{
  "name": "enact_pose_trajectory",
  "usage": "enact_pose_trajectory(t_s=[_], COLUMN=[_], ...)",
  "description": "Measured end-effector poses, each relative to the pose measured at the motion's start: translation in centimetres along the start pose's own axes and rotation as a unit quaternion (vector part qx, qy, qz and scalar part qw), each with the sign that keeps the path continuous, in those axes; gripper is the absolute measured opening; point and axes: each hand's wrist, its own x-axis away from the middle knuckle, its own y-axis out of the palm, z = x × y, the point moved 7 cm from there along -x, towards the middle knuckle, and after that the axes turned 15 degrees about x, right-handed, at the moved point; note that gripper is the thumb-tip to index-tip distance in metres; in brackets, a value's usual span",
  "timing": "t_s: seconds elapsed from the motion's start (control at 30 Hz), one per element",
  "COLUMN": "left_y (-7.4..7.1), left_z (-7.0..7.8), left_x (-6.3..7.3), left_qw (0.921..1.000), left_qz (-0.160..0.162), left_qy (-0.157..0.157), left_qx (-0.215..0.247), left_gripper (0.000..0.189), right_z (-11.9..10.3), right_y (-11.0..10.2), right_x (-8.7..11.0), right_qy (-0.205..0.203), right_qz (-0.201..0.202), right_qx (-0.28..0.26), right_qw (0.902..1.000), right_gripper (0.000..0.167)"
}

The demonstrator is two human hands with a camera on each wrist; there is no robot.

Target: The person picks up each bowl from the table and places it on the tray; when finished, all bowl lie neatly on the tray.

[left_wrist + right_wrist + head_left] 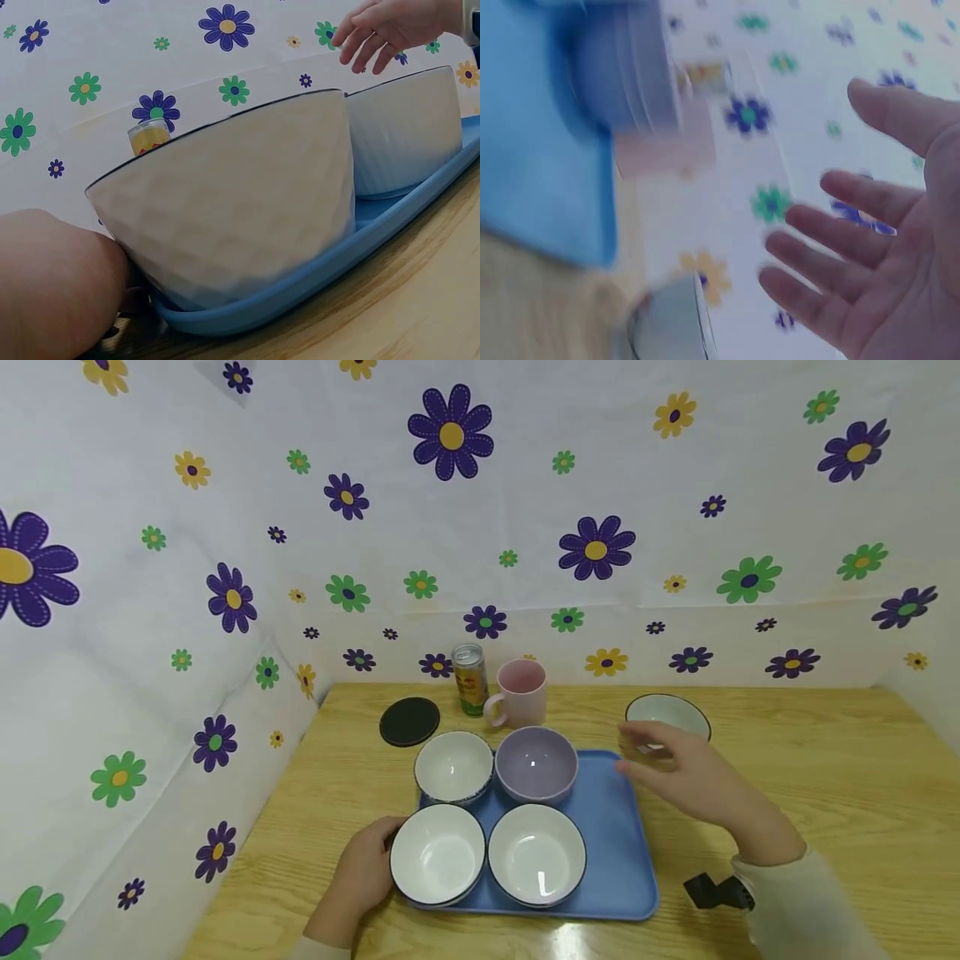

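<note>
On a blue tray (pixel 611 860) stand a patterned white bowl (pixel 453 768), a purple bowl (pixel 536 765) and two dark-rimmed white bowls, one front left (pixel 438 855), one front middle (pixel 537 855). My left hand (pixel 366 865) grips the tray's left edge beside the front-left bowl; its fingertips are mostly hidden. In the left wrist view that bowl (pixel 240 195) shows a diamond-textured side. My right hand (pixel 686 772), fingers spread and holding nothing, hovers between the tray and another dark-rimmed white bowl (pixel 671 712) on the table. That bowl (pixel 671 322) is blurred in the right wrist view.
Behind the tray stand a drink can (pixel 470 681) and a pink mug (pixel 522 693), with a black round coaster (pixel 409 721) to their left. Flower-printed white sheeting (pixel 525 510) walls off the back and left of the wooden table (pixel 810 777).
</note>
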Motion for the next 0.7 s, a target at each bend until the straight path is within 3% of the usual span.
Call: enact_pose_trajectory(t_s=[0.17,0.37,0.53,0.7], left_y=[-0.1,-0.2,-0.1,0.0], left_z=[-0.2,-0.1,-0.2,-0.3], left_x=[0.0,-0.1,-0.2,-0.2], left_qw=[1.0000,1.0000,1.0000,1.0000], left_qz=[0.003,0.006,0.005,0.001], left_qy=[0.002,0.004,0.003,0.001], left_qx=[-0.004,-0.004,-0.003,-0.001], left_gripper=[0.022,0.023,0.022,0.023], right_z=[3.8,6.6,8.6,10.7], right_y=[-1.6,-1.1,0.0,1.2], right_x=[-0.7,-1.3,-1.4,-1.4], right_qy=[0.075,0.090,0.135,0.169], right_qz=[0.049,0.076,0.056,0.026], right_qx=[0.031,0.019,-0.021,-0.067], right_qw=[0.9955,0.9929,0.9891,0.9829], right_gripper=[0.078,0.102,0.118,0.124])
